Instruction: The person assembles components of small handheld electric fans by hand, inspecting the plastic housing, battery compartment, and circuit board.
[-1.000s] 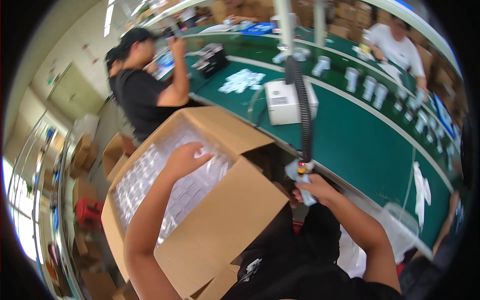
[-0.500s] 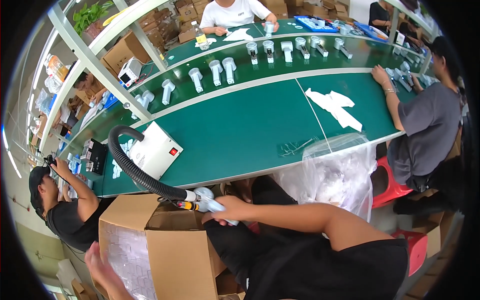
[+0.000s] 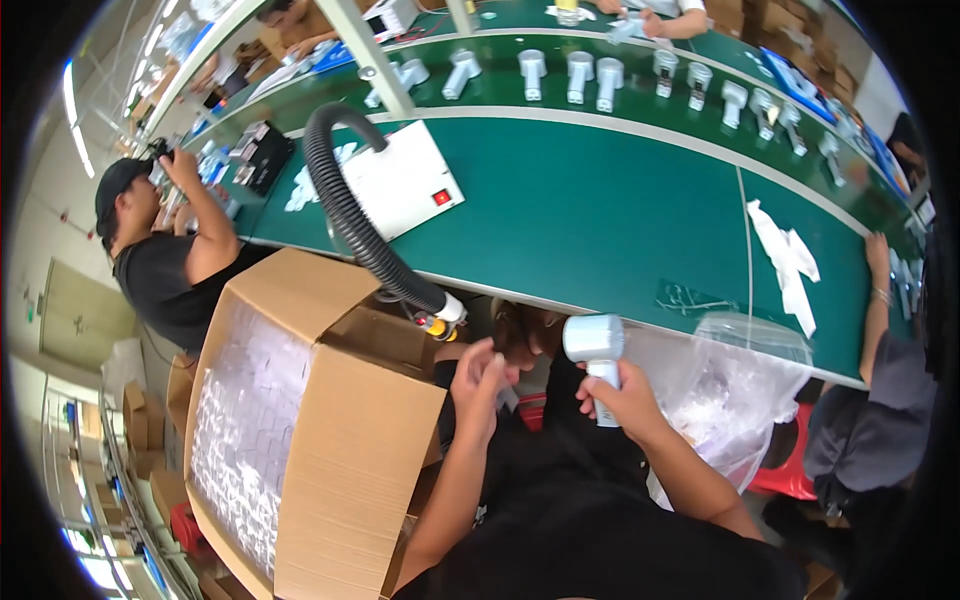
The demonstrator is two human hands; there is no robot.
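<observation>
My right hand [image 3: 625, 397] is wrapped round the handle of a pale blue handheld device [image 3: 592, 340], which has a drum-shaped head and stands upright in my grip. To its left, my left hand [image 3: 480, 385] has its fingers curled and drawn together. A greyish, see-through bit shows by those fingertips, too small to name. Just beyond my left hand hangs the end of a black corrugated hose [image 3: 365, 215] with a yellow and red tip. This hose bends up from a white box-shaped machine [image 3: 405, 185] with a red switch, on the green table [image 3: 590, 220].
An open carton [image 3: 355, 470] filled with clear plastic packing stands at my left. A clear plastic bag [image 3: 715, 390] hangs at the table edge on my right. Similar devices [image 3: 580, 78] line the far belt; a white cloth [image 3: 785, 265] lies at right. Co-workers sit around.
My right hand has brought the device away from the hose tip, rightward and upright. My left hand has come from beside the carton to near the device. The view has turned left.
</observation>
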